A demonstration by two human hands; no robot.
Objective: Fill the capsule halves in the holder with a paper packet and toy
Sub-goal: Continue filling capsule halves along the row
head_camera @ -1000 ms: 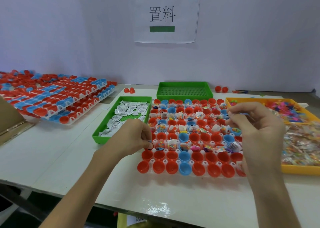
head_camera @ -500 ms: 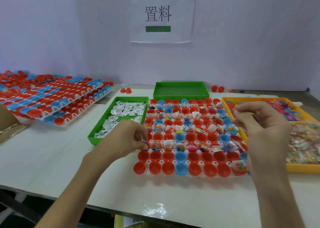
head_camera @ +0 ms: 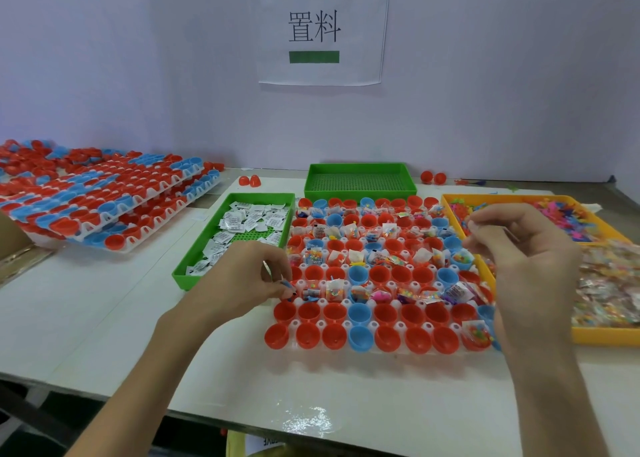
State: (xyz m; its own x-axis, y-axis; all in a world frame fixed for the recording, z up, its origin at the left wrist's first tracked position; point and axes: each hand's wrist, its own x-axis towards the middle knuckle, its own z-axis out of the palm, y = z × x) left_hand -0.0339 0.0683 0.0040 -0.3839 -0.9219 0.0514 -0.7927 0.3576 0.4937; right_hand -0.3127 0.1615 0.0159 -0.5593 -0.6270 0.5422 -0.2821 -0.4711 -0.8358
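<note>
At the far left of the white table (head_camera: 104,318), stacked white racks (head_camera: 114,210) carry red and blue capsule shells. Next comes a green tray (head_camera: 183,281) of white paper packets (head_camera: 242,219) printed with dark text too small to read. The left hand (head_camera: 239,283) pinches a small blue piece (head_camera: 287,286) at the holder's left edge. On the wall above hangs a paper sign (head_camera: 314,26) reading "置料" between two green bars; below it sits a second green tray (head_camera: 360,193) with a mesh floor. The holder (head_camera: 320,324) seats red and blue capsule halves (head_camera: 309,336); many farther ones contain packets and toys. The right hand (head_camera: 523,252) hovers over its right side, fingers curled to the thumb; whether they hold anything I cannot tell. A yellow tray (head_camera: 602,336) holds bright toys (head_camera: 568,217) and clear-wrapped bags (head_camera: 609,283).
</note>
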